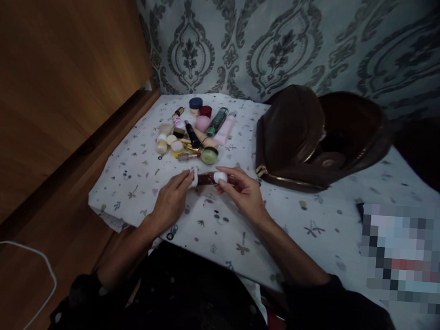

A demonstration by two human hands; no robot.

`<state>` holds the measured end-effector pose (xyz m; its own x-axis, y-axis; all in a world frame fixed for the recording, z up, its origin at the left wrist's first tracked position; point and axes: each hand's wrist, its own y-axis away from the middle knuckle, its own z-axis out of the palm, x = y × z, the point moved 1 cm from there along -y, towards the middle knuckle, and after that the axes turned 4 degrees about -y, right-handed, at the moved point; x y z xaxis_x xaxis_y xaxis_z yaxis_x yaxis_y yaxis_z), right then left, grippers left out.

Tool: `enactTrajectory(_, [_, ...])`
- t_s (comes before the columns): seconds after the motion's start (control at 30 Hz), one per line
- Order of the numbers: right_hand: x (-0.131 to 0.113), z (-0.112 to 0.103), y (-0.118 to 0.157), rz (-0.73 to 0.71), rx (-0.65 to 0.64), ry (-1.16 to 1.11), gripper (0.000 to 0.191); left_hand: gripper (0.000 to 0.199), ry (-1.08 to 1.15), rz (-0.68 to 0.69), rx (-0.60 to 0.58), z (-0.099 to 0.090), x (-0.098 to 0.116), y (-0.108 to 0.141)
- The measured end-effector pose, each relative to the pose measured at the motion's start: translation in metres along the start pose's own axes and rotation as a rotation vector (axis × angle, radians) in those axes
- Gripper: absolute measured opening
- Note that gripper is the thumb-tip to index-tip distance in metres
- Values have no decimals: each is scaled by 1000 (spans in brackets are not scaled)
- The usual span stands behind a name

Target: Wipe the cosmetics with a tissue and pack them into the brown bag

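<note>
In the head view, a narrow, glossy dark-brown item (pixel 205 179) spans the space between my two hands, just above the patterned cloth. Its exact kind cannot be made out. My left hand (pixel 172 197) has its fingers closed on the left end, beside a white part (pixel 194 177). At the right end, my right hand (pixel 246 193) pinches a white piece (pixel 220 177) between thumb and fingers. Just beyond lie a jar with a green lid (pixel 209 155) and a small pinkish tube (pixel 189 156).
Several cosmetics, among them a pink tube (pixel 225 129), a dark green tube (pixel 218 122) and a blue-lidded jar (pixel 196 106), lie grouped at the back. An unzipped brown leather bag (pixel 290 134) stands to the right. Wooden furniture (pixel 60 73) borders the left side.
</note>
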<state>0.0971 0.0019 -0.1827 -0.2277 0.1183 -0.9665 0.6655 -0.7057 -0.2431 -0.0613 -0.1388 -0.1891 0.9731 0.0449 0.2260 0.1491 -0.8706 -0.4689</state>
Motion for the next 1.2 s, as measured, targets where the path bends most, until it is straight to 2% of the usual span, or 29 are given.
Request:
enactTrajectory(0.17, [3,0,-1,52,22,-41,38,56,-96,68,47,-1,20,-9])
enactTrajectory(0.3, [3,0,-2,80,35,-38,40,64,-128,174,11,1,35,-12])
enactTrajectory(0.43, [5,-1,-2,90,87,-7,41,66,-99,191,-2,5,29,-8])
enactTrajectory(0.6, [4,-1,-1,86,116,69,37,62,-25,83,30,11,7,-1])
enactTrajectory(0.7, [3,-1,0,65,109,106,36,59,33,37,45,13,1,-2])
enactTrajectory(0.87, [3,0,2,59,93,146,36,55,28,20,60,15,10,-10])
enactTrajectory(0.97, [4,0,3,63,91,116,36,58,5,64,43,16,22,-16])
enactTrajectory(1.1, [5,-2,2,91,115,95,37,64,-7,143,-33,16,35,-17])
enactTrajectory(1.2, [8,-3,0,135,149,47,41,69,-17,174,-103,15,35,-14])
